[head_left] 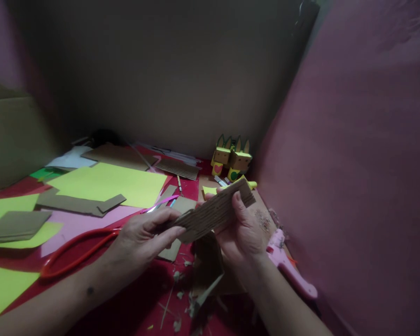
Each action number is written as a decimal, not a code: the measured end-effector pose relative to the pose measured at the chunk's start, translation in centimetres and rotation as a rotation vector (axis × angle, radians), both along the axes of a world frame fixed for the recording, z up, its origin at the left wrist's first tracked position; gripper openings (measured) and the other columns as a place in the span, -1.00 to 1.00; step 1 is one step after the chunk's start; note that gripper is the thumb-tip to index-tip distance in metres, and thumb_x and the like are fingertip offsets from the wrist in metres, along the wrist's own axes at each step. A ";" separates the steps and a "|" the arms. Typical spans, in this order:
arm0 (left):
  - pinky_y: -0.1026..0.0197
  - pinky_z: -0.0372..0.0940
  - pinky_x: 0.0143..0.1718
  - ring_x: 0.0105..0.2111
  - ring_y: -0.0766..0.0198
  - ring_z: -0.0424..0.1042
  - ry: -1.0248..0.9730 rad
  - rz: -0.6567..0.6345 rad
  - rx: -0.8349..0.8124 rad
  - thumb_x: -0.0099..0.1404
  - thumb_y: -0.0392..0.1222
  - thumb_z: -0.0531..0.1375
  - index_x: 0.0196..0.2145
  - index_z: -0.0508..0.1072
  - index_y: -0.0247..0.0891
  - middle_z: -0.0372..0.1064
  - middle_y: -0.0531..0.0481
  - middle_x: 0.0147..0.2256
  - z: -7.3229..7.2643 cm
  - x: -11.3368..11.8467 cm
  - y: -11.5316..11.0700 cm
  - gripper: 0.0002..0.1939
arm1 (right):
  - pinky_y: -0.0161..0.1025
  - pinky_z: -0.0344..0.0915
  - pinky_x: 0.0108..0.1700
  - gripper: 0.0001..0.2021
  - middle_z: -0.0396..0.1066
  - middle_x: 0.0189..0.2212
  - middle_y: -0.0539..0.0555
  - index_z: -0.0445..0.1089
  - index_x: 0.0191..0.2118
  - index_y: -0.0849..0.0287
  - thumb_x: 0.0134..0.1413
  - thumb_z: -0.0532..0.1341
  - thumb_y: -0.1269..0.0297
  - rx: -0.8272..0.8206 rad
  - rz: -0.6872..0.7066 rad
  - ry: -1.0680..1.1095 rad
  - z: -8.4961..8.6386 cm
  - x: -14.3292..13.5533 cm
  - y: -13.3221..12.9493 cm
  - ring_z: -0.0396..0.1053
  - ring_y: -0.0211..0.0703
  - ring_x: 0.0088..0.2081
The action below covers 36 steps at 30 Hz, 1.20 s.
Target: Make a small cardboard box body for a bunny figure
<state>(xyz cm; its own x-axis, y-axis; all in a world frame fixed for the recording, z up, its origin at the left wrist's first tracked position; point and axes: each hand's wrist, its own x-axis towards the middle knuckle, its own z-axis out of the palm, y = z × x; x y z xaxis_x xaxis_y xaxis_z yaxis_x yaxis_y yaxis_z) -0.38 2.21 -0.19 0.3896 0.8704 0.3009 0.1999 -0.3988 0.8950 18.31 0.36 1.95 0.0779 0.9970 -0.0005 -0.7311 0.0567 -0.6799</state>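
Your left hand [150, 238] and right hand [240, 228] grasp the ridged cardboard strip [217, 210] at opposite ends, its middle lying between your grips, above the red table [143, 298].

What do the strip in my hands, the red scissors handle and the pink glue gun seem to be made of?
Strip: brown corrugated cardboard, dull, with ridges along its face. Scissors handle: smooth, slightly shiny, probably plastic, though coated metal is possible. Glue gun: likely hard plastic, from its smooth, evenly pink body.
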 end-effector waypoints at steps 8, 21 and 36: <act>0.36 0.12 -0.60 -0.60 0.40 0.20 -0.031 0.007 -0.156 0.25 -0.06 0.28 -0.42 0.54 -0.21 0.26 0.13 -0.59 0.5 -0.1 -0.3 -0.82 | -0.04 0.54 -0.08 -0.66 0.63 -0.38 -0.04 0.54 -0.30 0.09 -0.24 0.56 0.15 -0.027 -0.036 0.007 -0.4 0.0 0.0 0.58 -0.09 -0.29; 0.25 0.24 -0.38 -0.41 0.29 0.37 -0.030 0.062 0.187 0.22 -0.29 0.21 -0.39 0.59 -0.23 0.46 0.03 -0.45 3.1 -1.6 -1.3 -0.87 | -0.05 0.63 -0.25 -0.66 0.67 -0.30 0.01 0.52 -0.24 0.12 -0.15 0.54 0.18 0.022 0.223 -0.100 1.3 0.4 -0.8 0.63 -0.04 -0.25; 0.31 0.44 -0.23 -0.36 0.31 0.53 -0.632 -0.232 -0.597 0.20 -0.22 0.41 -0.10 0.57 -0.23 0.55 -0.02 -0.36 2.3 -1.8 -2.5 -0.71 | 0.11 0.12 0.38 -0.47 0.15 0.37 0.21 0.32 0.28 0.04 0.23 0.22 0.53 1.072 0.053 -1.292 -1.0 -0.6 -2.6 -0.02 0.01 0.44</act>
